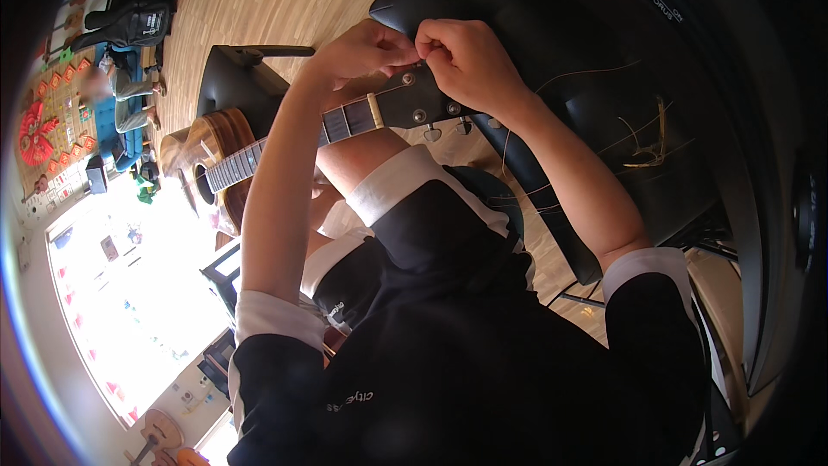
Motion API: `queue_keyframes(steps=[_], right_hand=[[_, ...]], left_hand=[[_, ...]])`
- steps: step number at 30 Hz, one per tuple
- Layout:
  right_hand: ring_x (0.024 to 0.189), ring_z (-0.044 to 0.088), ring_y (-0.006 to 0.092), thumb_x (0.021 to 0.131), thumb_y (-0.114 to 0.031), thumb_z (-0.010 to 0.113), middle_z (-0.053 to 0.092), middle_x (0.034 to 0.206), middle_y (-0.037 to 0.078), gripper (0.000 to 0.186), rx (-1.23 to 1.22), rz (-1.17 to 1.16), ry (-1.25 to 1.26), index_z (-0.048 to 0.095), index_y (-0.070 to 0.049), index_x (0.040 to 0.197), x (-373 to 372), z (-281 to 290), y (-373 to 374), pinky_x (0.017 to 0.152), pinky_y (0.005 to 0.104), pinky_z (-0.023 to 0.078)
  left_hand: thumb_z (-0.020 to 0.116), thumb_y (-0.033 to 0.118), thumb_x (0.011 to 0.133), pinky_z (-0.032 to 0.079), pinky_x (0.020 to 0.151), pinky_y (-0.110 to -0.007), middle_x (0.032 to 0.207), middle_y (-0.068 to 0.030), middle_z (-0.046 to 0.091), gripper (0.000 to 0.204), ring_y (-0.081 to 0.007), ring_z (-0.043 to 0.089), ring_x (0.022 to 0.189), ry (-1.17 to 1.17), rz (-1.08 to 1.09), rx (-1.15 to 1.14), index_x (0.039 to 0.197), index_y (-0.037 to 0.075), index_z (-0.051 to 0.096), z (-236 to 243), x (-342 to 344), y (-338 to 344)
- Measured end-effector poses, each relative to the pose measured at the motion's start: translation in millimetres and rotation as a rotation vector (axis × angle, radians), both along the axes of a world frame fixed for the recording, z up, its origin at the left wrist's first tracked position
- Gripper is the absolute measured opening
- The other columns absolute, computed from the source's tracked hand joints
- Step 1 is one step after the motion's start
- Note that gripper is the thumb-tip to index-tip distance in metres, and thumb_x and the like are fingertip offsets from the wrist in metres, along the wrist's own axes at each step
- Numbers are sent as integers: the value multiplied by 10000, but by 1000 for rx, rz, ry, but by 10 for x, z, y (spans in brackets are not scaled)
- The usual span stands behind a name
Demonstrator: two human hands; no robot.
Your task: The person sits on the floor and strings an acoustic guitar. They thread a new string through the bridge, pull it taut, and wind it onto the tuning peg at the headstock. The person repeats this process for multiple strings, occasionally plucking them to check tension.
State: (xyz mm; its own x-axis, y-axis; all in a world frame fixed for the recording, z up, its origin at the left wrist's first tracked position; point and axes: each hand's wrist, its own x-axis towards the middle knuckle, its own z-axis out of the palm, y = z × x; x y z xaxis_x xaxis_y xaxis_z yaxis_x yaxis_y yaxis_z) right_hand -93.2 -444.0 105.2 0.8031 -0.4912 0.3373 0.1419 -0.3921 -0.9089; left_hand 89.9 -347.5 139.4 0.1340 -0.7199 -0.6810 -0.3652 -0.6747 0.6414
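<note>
Left hand [366, 52] and right hand [470, 60]: fingertips pinched together, any content hidden, at the headstock [395, 108]. The guitar [235, 167] extends below-left of the fingers; probably light, stiff and easily scratched, best held by the neck [348, 120].

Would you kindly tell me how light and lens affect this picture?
Head view: the window is blown out to white, its glare spilling toward the guitar body; head view: the rim falls dark and straight edges bend; head view: left hand, right hand and headstock look fairly clear.
</note>
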Motion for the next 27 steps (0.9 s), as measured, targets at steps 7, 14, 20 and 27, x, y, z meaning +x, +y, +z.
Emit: queue_keyframes(steps=[7, 14, 20, 27], right_hand=[[649, 633, 378, 797, -4, 567, 624, 694, 190, 67, -8, -1, -8, 598, -7, 738, 2, -23, -1, 585, 419, 492], [670, 637, 386, 793, 0, 565, 629, 713, 198, 58, -5, 3, 25, 604, -8, 751, -4, 3, 7, 598, 431, 496], [676, 639, 389, 782, 11, 563, 627, 718, 194, 46, -39, 9, -5, 602, -4, 762, 19, -7, 5, 591, 434, 491], [549, 585, 252, 802, 36, 536, 576, 661, 153, 67, 34, 54, 66, 588, -4, 786, 41, 28, 44, 528, 323, 432]], left_hand=[[718, 220, 881, 467, 694, -248, 789, -29, 661, 257, -92, 561, 708, -267, -27, 16, 1005, -4, 736, -223, -96, -15], [702, 182, 844, 458, 691, -238, 821, -31, 666, 238, -83, 561, 740, 35, 45, 7, 1007, 14, 740, -51, -7, 41], [693, 204, 859, 497, 726, -268, 874, -34, 696, 256, -124, 605, 795, -269, -32, 61, 1039, 28, 738, -155, -169, -53], [725, 231, 842, 487, 658, -278, 741, -28, 664, 219, -134, 599, 702, 27, 51, -104, 846, 13, 741, -57, -1, 84]])
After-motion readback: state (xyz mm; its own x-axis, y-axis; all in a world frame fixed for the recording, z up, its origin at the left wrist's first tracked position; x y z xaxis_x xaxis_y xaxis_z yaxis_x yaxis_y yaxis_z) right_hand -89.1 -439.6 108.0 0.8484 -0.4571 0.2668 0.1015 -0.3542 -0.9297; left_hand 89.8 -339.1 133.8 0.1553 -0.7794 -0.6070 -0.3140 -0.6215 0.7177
